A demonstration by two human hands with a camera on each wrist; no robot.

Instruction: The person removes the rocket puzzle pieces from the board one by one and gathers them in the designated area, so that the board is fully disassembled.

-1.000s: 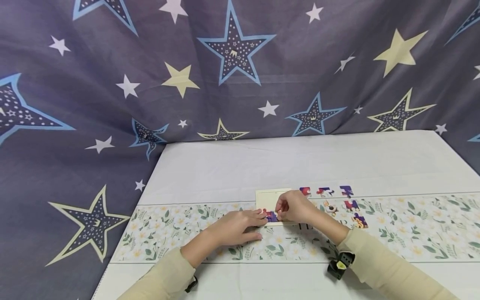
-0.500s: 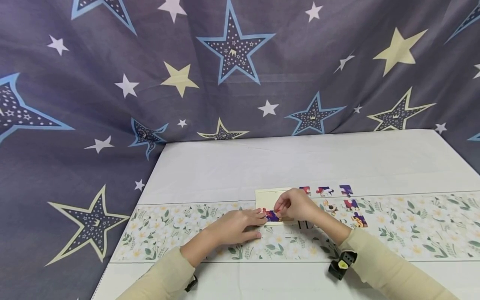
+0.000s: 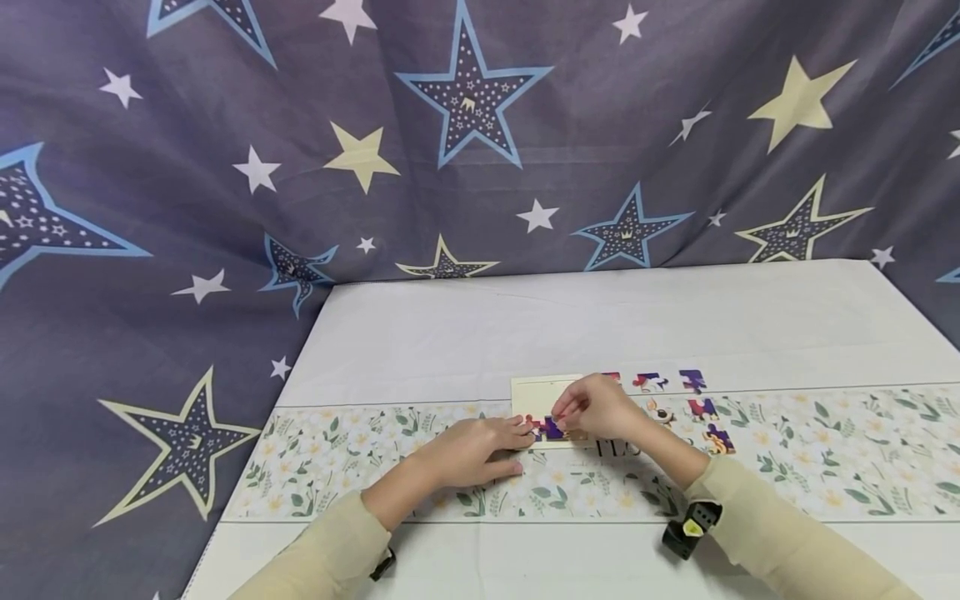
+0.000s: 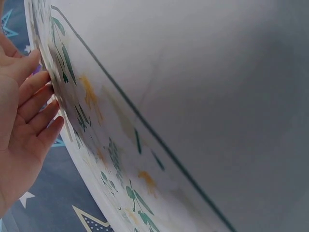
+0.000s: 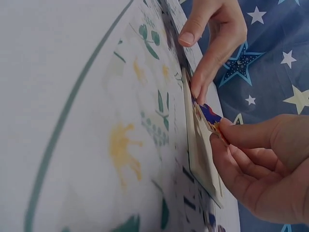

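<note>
Lower centre of the head view: the right hand (image 3: pixel 600 408) pinches a purple-and-red puzzle piece (image 3: pixel 546 429) over the cream puzzle tray (image 3: pixel 534 393); the left hand (image 3: pixel 472 452), fingers straight, touches the tray's edge.

From the puzzle tray (image 3: pixel 536 393), the worktop (image 3: pixel 600 325) lies bare toward 12 o'clock as far as the star-printed curtain (image 3: pixel 465 150), which closes off the back and the 9 o'clock side. Toward 3 o'clock, loose puzzle pieces (image 3: pixel 693 382) lie scattered just beside the tray. At 6 o'clock both hands crowd the tray's near edge: the left hand (image 3: pixel 472 452) lies flat with fingers (image 5: pixel 205 72) touching the tray, and the right hand (image 3: pixel 600 408) covers its right part, pinching a puzzle piece (image 5: pixel 210 116).
</note>
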